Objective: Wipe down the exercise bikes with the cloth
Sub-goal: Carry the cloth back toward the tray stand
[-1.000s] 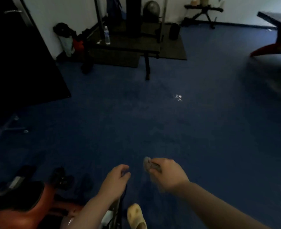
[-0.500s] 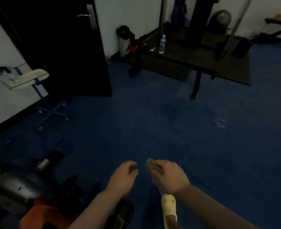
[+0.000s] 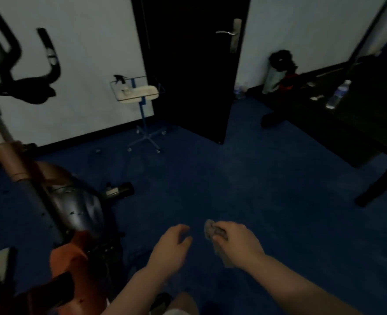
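The view has swung left over the last second: the bike [image 3: 58, 201], only a sliver at the lower edge before, now fills the left side, with its handlebars [image 3: 28, 87] up against the wall. Both hands hover over the blue floor to the right of the bike, touching nothing on it. The right hand [image 3: 238, 242] is closed around the grey cloth [image 3: 210, 231], bunched, with a tail hanging below the fist. The left hand [image 3: 172, 248] is half curled and empty, nearer the bike. Judging by this, the person is turning to face the bike and wiping has yet to start
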The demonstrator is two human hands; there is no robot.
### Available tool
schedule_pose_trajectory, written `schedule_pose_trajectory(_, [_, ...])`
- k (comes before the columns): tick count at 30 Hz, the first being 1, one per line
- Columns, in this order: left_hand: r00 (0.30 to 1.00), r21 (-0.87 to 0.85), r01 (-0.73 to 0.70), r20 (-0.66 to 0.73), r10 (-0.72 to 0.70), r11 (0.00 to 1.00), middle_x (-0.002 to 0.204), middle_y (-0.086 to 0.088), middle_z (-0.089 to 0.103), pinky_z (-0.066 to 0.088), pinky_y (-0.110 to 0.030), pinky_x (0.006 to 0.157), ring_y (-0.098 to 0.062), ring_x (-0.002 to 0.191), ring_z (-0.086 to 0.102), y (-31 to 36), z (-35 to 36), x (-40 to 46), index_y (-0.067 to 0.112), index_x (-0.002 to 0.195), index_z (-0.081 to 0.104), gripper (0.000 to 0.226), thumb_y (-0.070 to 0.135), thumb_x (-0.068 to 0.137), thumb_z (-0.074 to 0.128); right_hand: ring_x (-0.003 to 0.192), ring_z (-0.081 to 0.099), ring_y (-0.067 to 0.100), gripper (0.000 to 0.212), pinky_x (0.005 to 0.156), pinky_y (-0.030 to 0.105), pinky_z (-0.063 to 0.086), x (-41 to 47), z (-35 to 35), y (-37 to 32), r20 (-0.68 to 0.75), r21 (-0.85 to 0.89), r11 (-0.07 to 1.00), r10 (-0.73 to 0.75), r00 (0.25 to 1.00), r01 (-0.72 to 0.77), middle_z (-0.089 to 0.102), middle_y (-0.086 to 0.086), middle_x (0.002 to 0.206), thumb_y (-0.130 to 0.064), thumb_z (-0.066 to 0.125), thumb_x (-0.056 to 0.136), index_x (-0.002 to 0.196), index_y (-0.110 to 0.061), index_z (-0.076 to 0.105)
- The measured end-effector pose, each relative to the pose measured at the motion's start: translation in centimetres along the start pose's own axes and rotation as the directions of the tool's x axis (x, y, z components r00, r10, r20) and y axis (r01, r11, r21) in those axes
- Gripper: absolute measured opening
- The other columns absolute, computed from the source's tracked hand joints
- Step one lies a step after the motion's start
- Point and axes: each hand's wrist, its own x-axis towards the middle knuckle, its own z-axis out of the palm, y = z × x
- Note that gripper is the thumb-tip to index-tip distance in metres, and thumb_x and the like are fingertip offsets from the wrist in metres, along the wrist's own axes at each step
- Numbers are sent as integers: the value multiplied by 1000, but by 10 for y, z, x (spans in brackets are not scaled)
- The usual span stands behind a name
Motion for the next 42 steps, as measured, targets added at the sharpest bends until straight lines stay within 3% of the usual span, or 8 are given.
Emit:
schedule_pose_trajectory(9, [970, -82, 170, -162, -182, 982, 131, 1, 57, 41, -30, 104, -12, 117, 56, -22, -41, 69, 18, 130, 53, 37, 26, 93, 55, 100, 56, 5, 32, 82, 22, 47, 111, -6, -37, 114, -30, 979, -197, 974, 202, 58, -12, 121, -34, 50, 93, 124, -33, 56])
schedule_pose_trajectory(16, [966, -144, 126, -207, -154, 982, 134, 7, 53, 41, -27, 103, -8, 119, 52, -6, -103, 164, 23, 132, 50, 40, 32, 94, 53, 101, 54, 2, 33, 86, 22, 47, 221, -38, -75, 104, -75, 971, -220, 970, 228, 55, -16, 121, -33, 50, 94, 126, -34, 53])
schedule_pose_trajectory(25, [958, -103, 109, -254, -132, 989, 129, 9, 56, 44, -32, 103, -8, 115, 55, 10, -180, 254, 26, 127, 53, 35, 33, 93, 53, 101, 53, 2, 32, 86, 22, 47, 329, -65, -120, 116, -75, 958, -268, 956, 278, 55, -16, 121, -34, 50, 94, 125, -35, 54])
schedule_pose_trajectory(32, [928, -140, 146, -323, -185, 979, 130, 5, 55, 43, -31, 102, -10, 115, 54, 14, -224, 333, 22, 128, 53, 36, 31, 93, 55, 107, 53, 7, 33, 90, 25, 46, 437, -85, -149, 135, -42, 942, -326, 936, 334, 55, -11, 125, -33, 51, 94, 127, -33, 54])
schedule_pose_trajectory(42, [918, -132, 122, -362, -162, 984, 132, 8, 53, 44, -32, 103, -9, 117, 53, 95, -284, 498, 25, 129, 51, 35, 32, 95, 51, 107, 53, 6, 36, 91, 22, 44, 606, -154, -155, 111, -57, 941, -325, 939, 333, 54, -13, 127, -34, 52, 94, 129, -32, 52])
